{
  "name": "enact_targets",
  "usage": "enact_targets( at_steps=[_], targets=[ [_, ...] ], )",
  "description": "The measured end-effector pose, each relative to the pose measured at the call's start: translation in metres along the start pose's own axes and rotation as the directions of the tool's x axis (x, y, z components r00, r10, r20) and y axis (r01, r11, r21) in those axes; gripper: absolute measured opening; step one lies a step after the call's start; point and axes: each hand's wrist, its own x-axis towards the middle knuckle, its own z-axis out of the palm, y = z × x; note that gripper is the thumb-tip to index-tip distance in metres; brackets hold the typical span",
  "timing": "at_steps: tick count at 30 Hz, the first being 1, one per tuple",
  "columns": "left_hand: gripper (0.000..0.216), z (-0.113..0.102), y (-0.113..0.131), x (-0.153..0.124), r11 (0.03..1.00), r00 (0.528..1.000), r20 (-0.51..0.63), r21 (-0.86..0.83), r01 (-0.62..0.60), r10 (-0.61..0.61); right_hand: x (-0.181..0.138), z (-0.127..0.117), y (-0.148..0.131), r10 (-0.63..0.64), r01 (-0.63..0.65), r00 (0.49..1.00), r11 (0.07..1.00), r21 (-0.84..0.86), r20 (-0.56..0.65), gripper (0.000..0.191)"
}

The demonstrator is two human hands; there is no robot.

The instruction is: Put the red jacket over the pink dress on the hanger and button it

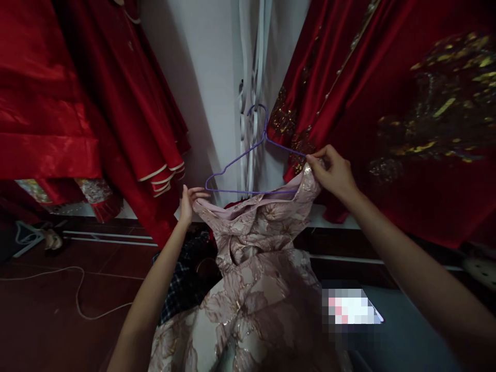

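A pale pink dress [267, 212] with a raised floral pattern and gold glints spreads before me, its skirt running toward the bottom of the view. A thin purple hanger [240, 155] stands above its neckline, with the right arm of the hanger reaching into the right shoulder of the dress. My right hand [335, 173] is closed, pinching that shoulder together with the hanger's end. On the other side, my left hand [187, 205] holds the left shoulder edge, some fingers stretched behind it. The hanger's left end sits just above those fingers, outside the fabric.
Red garments [132, 93] hang at the left, and red gowns with gold sequins [434, 113] at the right. White hangers [251, 62] hang against the wall ahead. A lit, blurred-out screen [351, 307] lies lower right. A white cable [79, 289] crosses the floor.
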Motion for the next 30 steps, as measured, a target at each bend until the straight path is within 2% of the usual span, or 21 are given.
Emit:
enact_targets(
  at_steps=[3,6,9,12,16,26,30],
  targets=[
    [0.058,-0.002,0.005,-0.015,0.98,0.994,-0.042,0.18,-0.088,0.097,0.001,0.0,0.0,0.008,-0.008,1.0,0.999,0.034,0.011,0.022],
    [0.046,-0.004,0.008,-0.023,0.859,0.974,-0.055,0.484,-0.168,0.221,0.002,0.004,0.006,0.027,-0.028,1.0,0.997,0.068,0.016,0.024],
    [0.046,-0.005,0.01,-0.017,0.747,0.952,-0.101,0.646,-0.158,0.289,0.003,0.007,0.011,0.029,-0.031,0.999,0.993,0.111,0.019,0.024],
    [0.045,-0.007,0.01,-0.008,0.725,0.925,-0.186,0.677,-0.125,0.332,0.004,0.007,0.013,0.024,-0.03,0.999,0.99,0.138,0.046,0.023],
    [0.041,-0.01,0.012,-0.002,0.704,0.899,-0.221,0.699,-0.124,0.378,0.005,0.004,0.012,0.025,-0.033,0.997,0.993,0.11,0.073,0.023],
    [0.039,-0.003,0.041,0.019,0.513,0.811,-0.156,0.835,-0.197,0.565,0.002,0.004,0.008,0.026,-0.033,0.998,0.994,0.109,0.065,0.024],
    [0.041,-0.006,0.044,0.022,0.489,0.805,-0.146,0.85,-0.195,0.575,0.001,0.003,0.006,0.035,-0.04,0.998,0.994,0.102,0.045,0.024]
  ],
)
